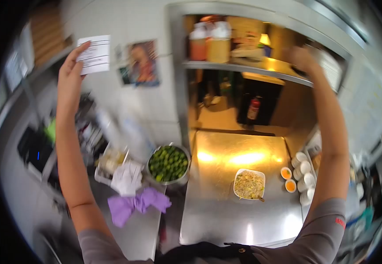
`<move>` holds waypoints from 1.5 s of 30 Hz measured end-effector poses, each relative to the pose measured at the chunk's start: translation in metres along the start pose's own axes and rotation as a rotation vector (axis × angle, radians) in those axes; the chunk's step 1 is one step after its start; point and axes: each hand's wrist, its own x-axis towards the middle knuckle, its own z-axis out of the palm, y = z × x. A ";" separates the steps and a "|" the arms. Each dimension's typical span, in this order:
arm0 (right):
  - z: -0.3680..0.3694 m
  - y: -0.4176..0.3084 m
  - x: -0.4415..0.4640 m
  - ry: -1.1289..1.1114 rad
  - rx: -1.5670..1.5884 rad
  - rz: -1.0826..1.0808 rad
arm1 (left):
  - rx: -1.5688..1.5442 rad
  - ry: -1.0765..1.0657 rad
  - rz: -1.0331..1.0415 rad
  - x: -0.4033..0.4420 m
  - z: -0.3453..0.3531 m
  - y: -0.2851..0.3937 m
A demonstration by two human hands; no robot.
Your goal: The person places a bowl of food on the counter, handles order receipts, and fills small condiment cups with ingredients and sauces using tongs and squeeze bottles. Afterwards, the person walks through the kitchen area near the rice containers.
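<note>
My left hand (71, 66) is raised at the upper left, thumb and fingers pinching a white printed paper slip (96, 55) in front of the tiled wall. My right hand (303, 59) reaches up to the shelf of the pass-through window at the upper right. Motion blurs its fingers, and a dark object (297, 70) shows just below it, too smeared to name. Beyond that hand hangs a white sheet (330, 64) with printed lines. A white square bowl of fried rice (249, 185) sits on the steel counter (217, 220) below, apart from both hands.
Sauce bottles (218, 42) stand on the upper shelf (243, 68). Two small cups of orange sauce (290, 185) and stacks of white cups (305, 168) are at the counter's right. Left are a pot of chopped greens (169, 163), a purple cloth (138, 206) and crumpled white paper (127, 178).
</note>
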 end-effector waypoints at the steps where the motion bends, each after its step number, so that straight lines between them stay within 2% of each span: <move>1: 0.021 0.029 0.013 0.014 -0.112 0.012 | -0.004 -0.010 0.013 -0.037 -0.016 0.002; 2: 0.047 0.057 0.022 0.115 -0.024 0.037 | -0.012 0.016 -0.043 -0.076 -0.029 0.003; 3: 0.055 0.069 0.033 0.088 -0.003 0.116 | -0.031 0.044 -0.086 -0.110 -0.039 0.004; 4: 0.054 0.069 0.036 0.022 -0.039 0.242 | 0.046 0.092 -0.246 -0.141 -0.050 0.006; 6: 0.044 0.058 0.031 -0.083 -0.152 0.461 | -0.095 0.164 -0.391 -0.193 -0.060 0.003; 7: 0.040 0.064 0.026 -0.116 -0.172 0.518 | -0.306 0.190 -0.362 -0.214 -0.060 -0.007; 9: 0.104 0.140 0.066 -0.235 -0.014 0.516 | -0.480 0.175 -0.461 -0.248 -0.070 -0.016; 10: 0.117 0.153 0.072 -0.240 0.019 0.506 | -0.473 0.196 -0.492 -0.260 -0.071 -0.020; 17: 0.142 0.165 0.067 0.032 0.249 0.244 | -0.470 0.240 -0.555 -0.278 -0.058 -0.021; 19: 0.112 0.121 0.052 0.172 0.246 0.225 | -0.481 0.220 -0.571 -0.277 -0.058 -0.023; 23: -0.001 -0.022 -0.034 0.352 0.372 0.157 | -0.476 0.167 -0.495 -0.280 -0.055 -0.037; 25: -0.036 -0.077 -0.082 0.330 0.527 0.086 | -0.495 0.160 -0.463 -0.282 -0.054 -0.045; 27: -0.085 -0.149 -0.142 0.204 0.670 0.029 | -0.202 0.218 -0.555 -0.281 -0.053 -0.053; 29: -0.102 -0.208 -0.194 0.163 0.893 -0.025 | -0.244 0.231 -0.580 -0.279 -0.047 -0.058; 31: -0.081 -0.247 -0.243 0.110 1.088 -0.318 | -0.345 0.036 -0.670 -0.293 -0.030 -0.058; 32: -0.091 -0.282 -0.261 0.006 1.099 -0.220 | -0.397 -0.068 -0.742 -0.306 -0.013 -0.059; 33: -0.075 -0.309 -0.277 -0.028 1.263 -0.173 | -0.474 -0.179 -0.762 -0.330 0.008 -0.072; 34: -0.057 -0.333 -0.292 -0.121 1.327 -0.065 | -0.386 -0.309 -0.690 -0.356 0.031 -0.081; 35: -0.030 -0.356 -0.310 -0.215 1.468 0.063 | -0.342 -0.421 -0.771 -0.388 0.056 -0.091; 36: -0.009 -0.377 -0.324 -0.317 1.519 0.191 | -0.316 -0.504 -0.699 -0.426 0.082 -0.109; 37: 0.014 -0.399 -0.340 -0.366 1.579 0.282 | -0.357 -0.656 -0.873 -0.449 0.100 -0.108; 38: 0.037 -0.418 -0.356 -0.403 1.638 0.365 | -0.448 -0.691 -0.968 -0.480 0.120 -0.113; 39: 0.062 -0.436 -0.371 -0.425 1.644 0.375 | -0.356 -0.704 -0.842 -0.513 0.140 -0.122; 42: 0.106 -0.472 -0.415 -0.445 1.629 0.423 | -0.288 -0.825 -0.859 -0.524 0.157 -0.102; 44: 0.105 -0.477 -0.426 -0.447 1.620 0.436 | 0.191 -0.930 -0.302 -0.528 0.159 -0.105; 45: 0.101 -0.477 -0.427 -0.400 1.509 0.384 | 0.184 -0.939 -0.312 -0.530 0.157 -0.107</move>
